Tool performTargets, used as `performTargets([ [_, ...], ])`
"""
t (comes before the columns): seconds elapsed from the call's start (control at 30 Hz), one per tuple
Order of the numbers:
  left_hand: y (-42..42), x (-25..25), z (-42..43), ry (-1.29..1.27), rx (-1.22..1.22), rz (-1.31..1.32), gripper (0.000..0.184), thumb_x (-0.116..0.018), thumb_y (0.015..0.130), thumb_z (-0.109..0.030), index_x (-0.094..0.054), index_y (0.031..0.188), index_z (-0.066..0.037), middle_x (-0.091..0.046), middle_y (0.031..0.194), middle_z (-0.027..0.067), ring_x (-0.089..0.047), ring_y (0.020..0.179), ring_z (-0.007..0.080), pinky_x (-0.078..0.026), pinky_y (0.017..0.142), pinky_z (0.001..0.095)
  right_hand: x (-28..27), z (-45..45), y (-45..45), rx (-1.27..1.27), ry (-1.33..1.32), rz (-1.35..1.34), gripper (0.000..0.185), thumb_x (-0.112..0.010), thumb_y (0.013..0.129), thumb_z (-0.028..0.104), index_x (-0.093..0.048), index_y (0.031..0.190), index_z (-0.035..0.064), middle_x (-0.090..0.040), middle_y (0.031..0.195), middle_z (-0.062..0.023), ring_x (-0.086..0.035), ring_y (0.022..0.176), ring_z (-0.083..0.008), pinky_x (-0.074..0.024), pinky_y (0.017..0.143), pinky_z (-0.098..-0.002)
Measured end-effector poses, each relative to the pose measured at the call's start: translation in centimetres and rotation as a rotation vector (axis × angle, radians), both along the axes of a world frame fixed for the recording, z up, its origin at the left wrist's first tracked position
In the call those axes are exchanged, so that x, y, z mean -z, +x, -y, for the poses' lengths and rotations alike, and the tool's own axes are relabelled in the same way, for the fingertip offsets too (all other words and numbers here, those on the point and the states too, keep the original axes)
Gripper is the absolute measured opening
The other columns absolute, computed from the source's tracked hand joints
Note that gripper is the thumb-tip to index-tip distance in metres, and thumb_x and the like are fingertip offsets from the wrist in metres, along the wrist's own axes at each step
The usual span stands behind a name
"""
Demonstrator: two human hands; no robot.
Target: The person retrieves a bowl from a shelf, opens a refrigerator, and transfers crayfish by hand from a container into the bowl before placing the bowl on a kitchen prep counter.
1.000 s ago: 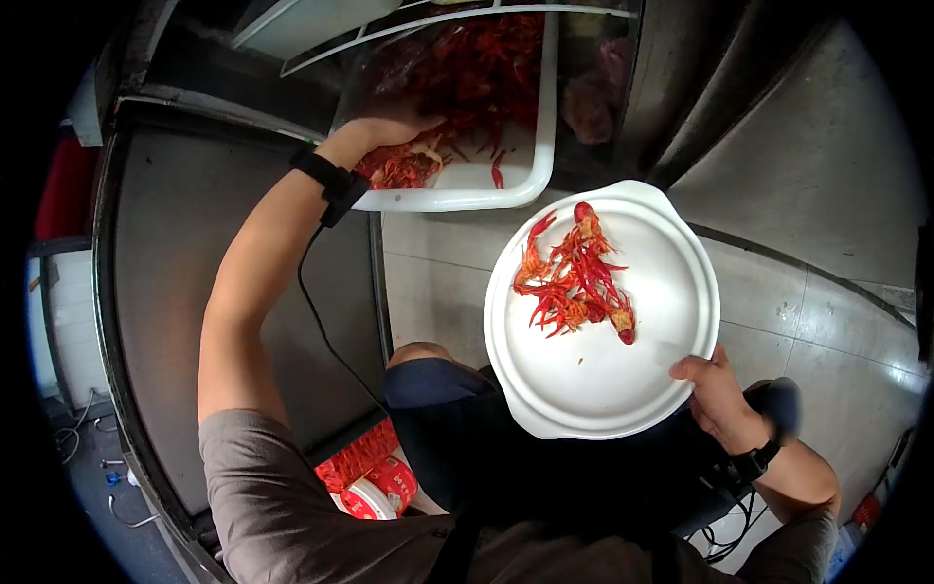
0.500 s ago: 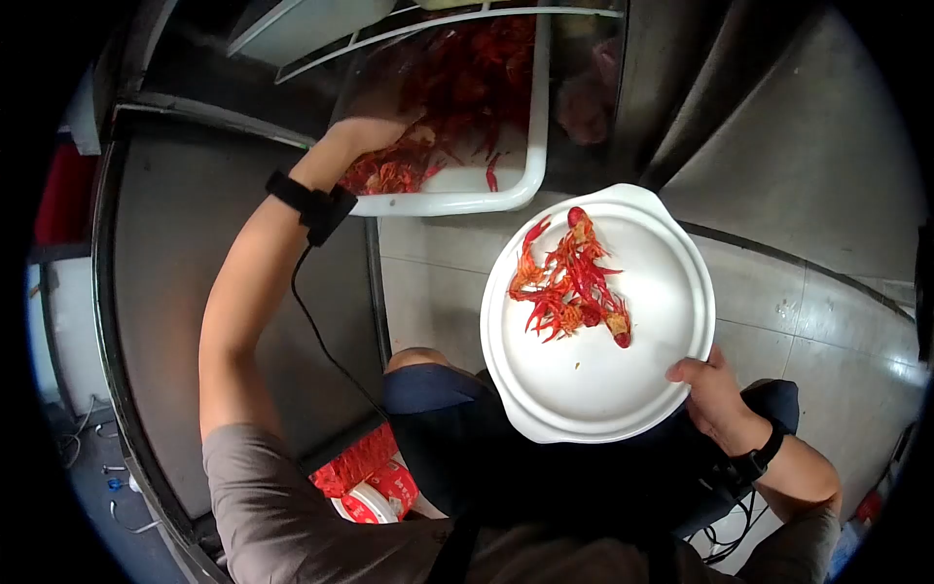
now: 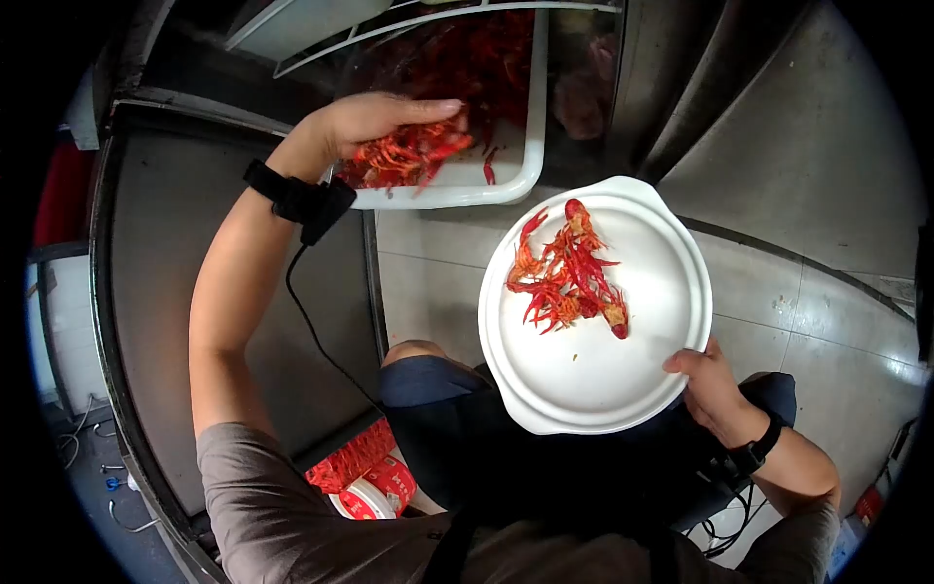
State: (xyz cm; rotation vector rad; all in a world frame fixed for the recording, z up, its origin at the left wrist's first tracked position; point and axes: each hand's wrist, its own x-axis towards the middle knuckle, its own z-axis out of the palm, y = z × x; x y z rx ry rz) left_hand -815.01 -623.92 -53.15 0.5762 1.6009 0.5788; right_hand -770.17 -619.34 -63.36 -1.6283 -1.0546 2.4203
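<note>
Pale floor tiles (image 3: 749, 341) spread to the right and a black-framed dark panel (image 3: 224, 292) stands at left, around a person (image 3: 282, 496) in a short-sleeved shirt and dark shorts. At the top, a white-rimmed tub (image 3: 467, 195) holds a deep red heap of crayfish, shadowed toward the back. Below it and to the right, well above the floor, sits a round white plate (image 3: 584, 389) with two lug handles, tipped toward the camera. A red-and-white bucket (image 3: 391, 487) shows low between the panel and the person's leg.

The left hand (image 3: 379, 119), over the tub's near left corner, curls around a clump of red crayfish (image 3: 413, 151) (blurred, its fingertips hidden from view), the thumb extended along the top. The right hand (image 3: 708, 384) grips the plate's lower right edge, thumb over the rim, fingers beneath. A black band (image 3: 300, 199) circles the left wrist, a slimmer one the right. A few whole crayfish (image 3: 584, 277) lie bunched on the plate's upper left half, one small speck (image 3: 575, 357) beneath them.
</note>
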Motion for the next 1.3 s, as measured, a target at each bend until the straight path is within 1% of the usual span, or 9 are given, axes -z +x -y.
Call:
performTargets([
  [0.03,1.4,-0.2,0.0,0.123,0.045,0.110,0.038,-0.059,0.094,-0.032,-0.059,0.116,-0.001,-0.063,0.113,0.0077,-0.063,0.097,0.0139,-0.052,0.083,0.0245,0.0,0.0,0.0,0.009,-0.003,0.046,0.052,-0.052,0.071,-0.002,-0.043,0.122,-0.0091,-0.060,0.102,-0.0184,-0.061,0.091,-0.0260,-0.0502,0.083,-0.0333],
  [0.23,6.8,-1.4,-0.6,0.215,0.640,0.094,0.058,-0.042,0.096,-0.052,-0.042,0.141,-0.015,-0.053,0.130,0.0155,-0.064,0.099,0.0195,-0.055,0.081,0.0273,0.3,0.0,0.2,0.000,-0.025,-0.089,0.056,-0.053,0.071,-0.001,-0.042,0.126,-0.0078,-0.059,0.107,-0.0199,-0.061,0.096,-0.0275,-0.0499,0.085,-0.0350],
  [0.33,-1.2,1.7,-0.8,-0.012,0.426,-0.351,0.054,-0.045,0.097,-0.046,-0.044,0.139,-0.014,-0.058,0.123,0.0162,-0.062,0.100,0.0186,-0.052,0.087,0.0316,-0.5,0.1,-0.1,0.057,-0.041,-0.051,0.055,-0.054,0.071,-0.002,-0.044,0.125,-0.0077,-0.059,0.107,-0.0195,-0.060,0.096,-0.0281,-0.0495,0.085,-0.0359],
  [0.47,-9.3,7.3,2.2,-0.548,0.829,-0.869,0.072,-0.061,0.085,-0.042,-0.032,0.147,-0.017,-0.046,0.139,0.0181,-0.046,0.126,0.0300,-0.039,0.104,0.0402,-0.8,0.1,-0.2,0.065,-0.032,0.029,0.054,-0.053,0.071,-0.002,-0.045,0.124,-0.0081,-0.060,0.105,-0.0190,-0.060,0.094,-0.0283,-0.0493,0.085,-0.0361],
  [0.57,-8.9,8.6,3.7,-0.521,0.954,-1.009,0.083,-0.070,0.077,-0.037,-0.030,0.148,-0.021,-0.043,0.142,0.0176,-0.044,0.127,0.0329,-0.039,0.103,0.0409,-0.7,-0.1,-0.2,0.029,-0.008,-0.018,0.055,-0.054,0.071,-0.001,-0.043,0.125,-0.0080,-0.059,0.105,-0.0190,-0.060,0.093,-0.0281,-0.0490,0.085,-0.0359],
  [0.73,-9.4,9.8,3.8,-0.623,0.795,-0.885,0.088,-0.076,0.068,-0.027,-0.035,0.145,-0.019,-0.046,0.139,0.0181,-0.046,0.125,0.0338,-0.039,0.101,0.0389,-0.8,-0.2,-0.3,0.014,-0.028,-0.008,0.056,-0.053,0.070,-0.003,-0.042,0.125,-0.0077,-0.059,0.105,-0.0186,-0.059,0.095,-0.0274,-0.0485,0.086,-0.0363],
  [0.87,-10.7,11.1,4.5,-0.400,0.874,-0.976,0.056,-0.075,0.063,-0.024,-0.058,0.114,-0.011,-0.063,0.105,0.0118,-0.059,0.097,0.0292,-0.047,0.080,0.0406,0.0,0.1,0.1,0.068,-0.016,0.016,0.057,-0.053,0.070,-0.003,-0.043,0.126,-0.0069,-0.059,0.106,-0.0181,-0.058,0.096,-0.0274,-0.0478,0.087,-0.0367],
  [1.07,-9.8,7.2,3.5,-0.422,0.586,-0.746,0.047,-0.068,0.073,-0.011,-0.054,0.118,-0.010,-0.060,0.097,0.0108,-0.059,0.077,0.0205,-0.051,0.066,0.0314,-0.4,0.2,0.0,0.043,-0.020,-0.049,0.057,-0.053,0.070,-0.003,-0.042,0.125,-0.0071,-0.058,0.107,-0.0182,-0.058,0.097,-0.0274,-0.0467,0.090,-0.0369],
  [1.3,-9.9,2.1,3.5,0.154,0.306,-0.364,0.030,-0.061,0.086,-0.003,-0.056,0.115,-0.006,-0.061,0.095,0.0023,-0.057,0.076,0.0100,-0.050,0.067,0.0238,-1.3,0.0,-0.7,0.009,-0.017,-0.033,0.054,-0.052,0.069,-0.002,-0.046,0.122,-0.0083,-0.061,0.104,-0.0184,-0.060,0.095,-0.0268,-0.0474,0.088,-0.0360],
])
